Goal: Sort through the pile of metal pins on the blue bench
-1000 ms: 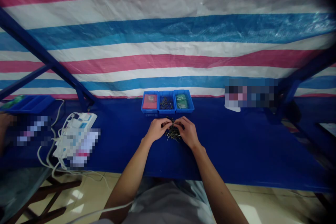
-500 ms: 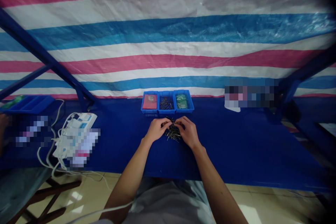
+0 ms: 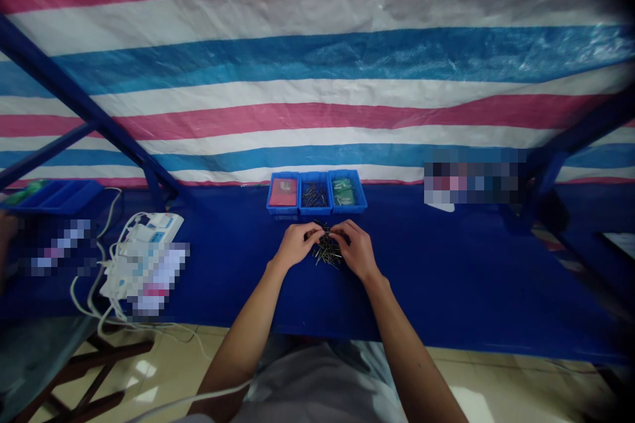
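A small heap of thin dark pins [image 3: 327,252] lies on the blue table [image 3: 446,277] straight ahead. My left hand [image 3: 296,244] and my right hand [image 3: 355,248] rest on either side of the heap, knuckles up, fingers curled. Their fingertips meet in a pinch over the top of the heap. What the fingertips hold is too small to make out. Behind the heap stand three small blue bins: a red-filled bin [image 3: 283,192], a bin of dark pins [image 3: 314,194] and a bin of green parts [image 3: 346,192].
A white power strip with cables [image 3: 143,244] lies on the table at the left. A blue tray [image 3: 54,195] sits at the far left, with another person's hand [image 3: 6,228] near it. Blue frame posts [image 3: 84,109] and a striped tarp [image 3: 317,66] close off the back.
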Demonstrator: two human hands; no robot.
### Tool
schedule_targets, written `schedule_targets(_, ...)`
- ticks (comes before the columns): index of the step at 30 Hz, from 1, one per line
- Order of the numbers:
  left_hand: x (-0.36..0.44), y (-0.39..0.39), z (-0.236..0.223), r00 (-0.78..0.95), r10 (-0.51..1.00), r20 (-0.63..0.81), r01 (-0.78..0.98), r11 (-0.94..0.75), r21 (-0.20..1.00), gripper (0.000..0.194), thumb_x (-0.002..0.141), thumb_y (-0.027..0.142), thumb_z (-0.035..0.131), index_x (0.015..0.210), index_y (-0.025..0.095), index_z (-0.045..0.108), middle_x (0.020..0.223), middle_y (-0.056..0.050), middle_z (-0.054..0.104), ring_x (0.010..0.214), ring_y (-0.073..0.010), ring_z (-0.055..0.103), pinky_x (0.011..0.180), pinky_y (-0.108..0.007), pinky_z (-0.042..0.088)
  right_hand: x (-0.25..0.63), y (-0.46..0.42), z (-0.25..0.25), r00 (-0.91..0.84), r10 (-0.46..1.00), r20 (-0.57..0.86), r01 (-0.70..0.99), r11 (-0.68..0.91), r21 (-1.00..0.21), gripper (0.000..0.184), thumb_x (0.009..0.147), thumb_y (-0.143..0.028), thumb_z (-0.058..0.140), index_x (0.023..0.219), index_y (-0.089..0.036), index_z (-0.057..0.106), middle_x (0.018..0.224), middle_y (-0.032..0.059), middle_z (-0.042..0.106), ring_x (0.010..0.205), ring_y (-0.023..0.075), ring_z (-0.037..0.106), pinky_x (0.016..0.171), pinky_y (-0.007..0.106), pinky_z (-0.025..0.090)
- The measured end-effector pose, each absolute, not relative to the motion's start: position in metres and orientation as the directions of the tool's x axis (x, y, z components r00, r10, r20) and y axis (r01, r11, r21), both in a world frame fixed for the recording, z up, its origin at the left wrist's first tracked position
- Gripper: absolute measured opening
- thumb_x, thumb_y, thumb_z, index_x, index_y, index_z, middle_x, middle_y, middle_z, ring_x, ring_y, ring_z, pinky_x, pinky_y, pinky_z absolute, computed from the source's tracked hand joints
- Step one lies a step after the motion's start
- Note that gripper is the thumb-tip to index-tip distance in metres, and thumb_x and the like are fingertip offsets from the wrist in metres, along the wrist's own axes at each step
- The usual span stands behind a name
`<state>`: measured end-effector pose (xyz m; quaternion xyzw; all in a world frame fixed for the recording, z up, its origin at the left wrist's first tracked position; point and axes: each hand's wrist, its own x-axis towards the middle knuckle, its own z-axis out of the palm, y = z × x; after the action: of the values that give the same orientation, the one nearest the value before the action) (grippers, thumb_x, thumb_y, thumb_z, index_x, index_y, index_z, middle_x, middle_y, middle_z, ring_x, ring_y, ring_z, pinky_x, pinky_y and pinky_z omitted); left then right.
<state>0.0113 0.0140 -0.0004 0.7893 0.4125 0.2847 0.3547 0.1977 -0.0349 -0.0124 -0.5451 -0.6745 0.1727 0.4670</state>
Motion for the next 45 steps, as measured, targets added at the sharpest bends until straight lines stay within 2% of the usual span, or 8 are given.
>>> schedule_targets(5, 0.0111, 0.0138, 0.0000, 0.495, 0.853, 0.165, 0.438, -0.409, 0.801, 0.029, 0.096, 0.039, 0.053, 0.091, 0.018, 0.072, 0.072, -0.001, 0.072, 0.063, -0.0141, 0.061, 0.063, -0.022, 0.041, 0.1982, -0.0354, -0.0128, 0.036, 0.895, 0.444, 0.575, 0.345, -0.742, 0.016, 0.096, -0.031, 0.057, 0.092, -0.022, 0.069, 0.088, 0.0047, 0.066, 0.076, 0.0181, 0.063, 0.071, 0.030, 0.048)
schedule_targets(20, 0.0108, 0.0135, 0.0011, 0.486, 0.854, 0.183, 0.430, -0.416, 0.801, 0.026, 0.095, 0.037, 0.055, 0.091, 0.018, 0.072, 0.071, 0.000, 0.072, 0.062, -0.0133, 0.061, 0.063, -0.022, 0.041, 0.1976, -0.0379, -0.0059, 0.035, 0.903, 0.429, 0.614, 0.319, -0.722, 0.026, 0.098, -0.039, 0.054, 0.085, -0.021, 0.067, 0.078, 0.0031, 0.064, 0.063, 0.0158, 0.056, 0.063, 0.029, 0.043)
schedule_targets(36, 0.0097, 0.0127, 0.0051, 0.505, 0.843, 0.187, 0.412, -0.426, 0.806, 0.029, 0.095, 0.039, 0.055, 0.090, 0.017, 0.073, 0.071, -0.001, 0.073, 0.062, -0.0130, 0.061, 0.062, -0.022, 0.040, 0.1996, -0.0366, -0.0084, 0.014, 0.905, 0.424, 0.666, 0.308, -0.679, 0.042, 0.102, -0.046, 0.044, 0.069, -0.021, 0.056, 0.064, 0.0013, 0.055, 0.061, 0.0158, 0.053, 0.060, 0.027, 0.037)
schedule_targets(40, 0.0098, 0.0110, 0.0052, 0.500, 0.837, 0.223, 0.376, -0.442, 0.814, 0.030, 0.095, 0.039, 0.055, 0.088, 0.016, 0.073, 0.071, -0.002, 0.072, 0.061, -0.0122, 0.059, 0.062, -0.022, 0.041, 0.2000, -0.0375, -0.0085, 0.014, 0.912, 0.410, 0.652, 0.302, -0.695, 0.039, 0.102, -0.044, 0.045, 0.073, -0.021, 0.058, 0.067, 0.0017, 0.059, 0.062, 0.0161, 0.055, 0.061, 0.027, 0.038)
schedule_targets(45, 0.0096, 0.0085, 0.0042, 0.405, 0.874, 0.269, 0.342, -0.418, 0.842, 0.033, 0.093, 0.042, 0.057, 0.088, 0.014, 0.073, 0.066, -0.002, 0.068, 0.058, -0.0114, 0.054, 0.058, -0.022, 0.040, 0.2020, -0.0389, -0.0059, 0.072, 0.918, 0.391, 0.609, 0.270, -0.746, 0.031, 0.103, -0.040, 0.041, 0.091, -0.021, 0.063, 0.078, 0.0039, 0.066, 0.070, 0.0178, 0.061, 0.064, 0.027, 0.041)
